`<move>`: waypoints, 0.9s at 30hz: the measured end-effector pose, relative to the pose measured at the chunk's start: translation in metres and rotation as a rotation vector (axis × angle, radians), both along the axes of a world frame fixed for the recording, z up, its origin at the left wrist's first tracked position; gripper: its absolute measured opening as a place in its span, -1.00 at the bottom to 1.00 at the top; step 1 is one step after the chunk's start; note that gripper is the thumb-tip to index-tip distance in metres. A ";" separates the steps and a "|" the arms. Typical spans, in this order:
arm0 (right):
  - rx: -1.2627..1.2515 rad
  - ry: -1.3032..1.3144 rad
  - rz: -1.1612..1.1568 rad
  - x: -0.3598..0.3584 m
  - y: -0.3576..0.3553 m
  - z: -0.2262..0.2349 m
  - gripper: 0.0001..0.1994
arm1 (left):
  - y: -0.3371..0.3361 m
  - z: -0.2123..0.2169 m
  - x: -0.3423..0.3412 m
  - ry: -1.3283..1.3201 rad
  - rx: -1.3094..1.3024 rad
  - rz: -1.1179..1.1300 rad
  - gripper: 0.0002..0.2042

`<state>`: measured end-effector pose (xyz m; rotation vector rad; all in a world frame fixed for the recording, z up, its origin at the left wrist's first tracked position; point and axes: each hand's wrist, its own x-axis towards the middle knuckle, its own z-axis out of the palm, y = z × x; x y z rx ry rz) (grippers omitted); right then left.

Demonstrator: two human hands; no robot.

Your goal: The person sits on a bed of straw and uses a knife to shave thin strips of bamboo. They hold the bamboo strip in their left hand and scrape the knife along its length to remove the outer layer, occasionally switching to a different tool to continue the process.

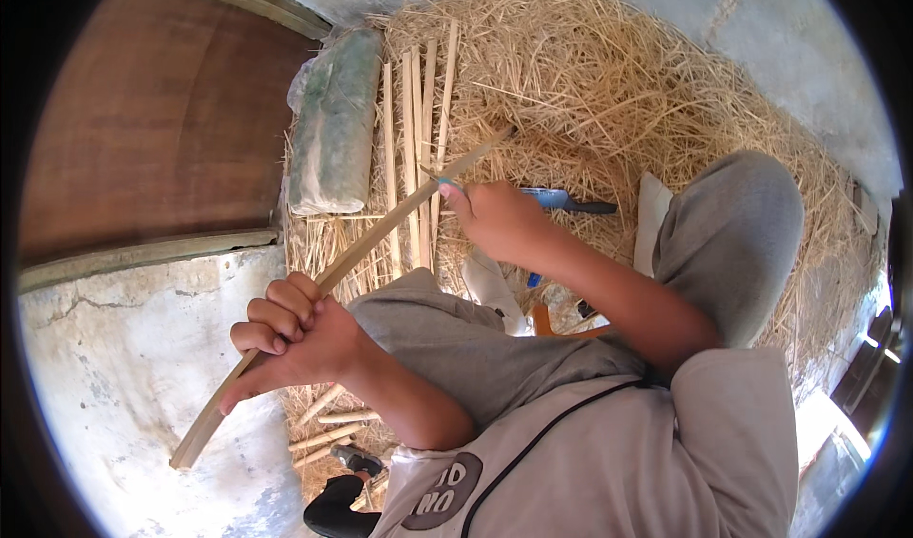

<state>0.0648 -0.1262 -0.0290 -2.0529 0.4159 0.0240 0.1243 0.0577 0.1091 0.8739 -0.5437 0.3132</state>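
Note:
A long split bamboo strip (366, 243) slants across the view from lower left to upper right. My left hand (300, 338) is closed round its lower part, the fingers wrapped over it. Farther up, my right hand (499, 219) is closed on a small knife (439, 178) with a blue-green part showing by the thumb. Its short blade touches or lies over the strip; most of the handle is hidden in my fingers. Several pale bamboo strips (412, 129) lie side by side on the straw beyond my hands.
A larger knife (580, 202) with a black handle and bluish blade rests on the straw (609, 81). A plastic-wrapped greenish block (335, 129) stands beside a brown panel (162, 110). Short bamboo pieces (328, 435) lie low left. Pale walls (133, 367) border the space.

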 end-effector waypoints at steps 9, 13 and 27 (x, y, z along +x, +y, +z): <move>0.710 0.207 0.759 -0.051 -0.038 0.149 -0.15 | 0.012 -0.007 0.002 -0.062 -0.014 -0.074 -0.22; 0.829 -0.068 0.778 -0.070 -0.045 0.163 -0.05 | 0.009 -0.007 0.002 -0.131 0.031 -0.120 -0.24; 1.009 -0.154 0.660 -0.068 -0.032 0.156 -0.57 | 0.008 -0.004 -0.001 -0.174 0.063 -0.190 -0.24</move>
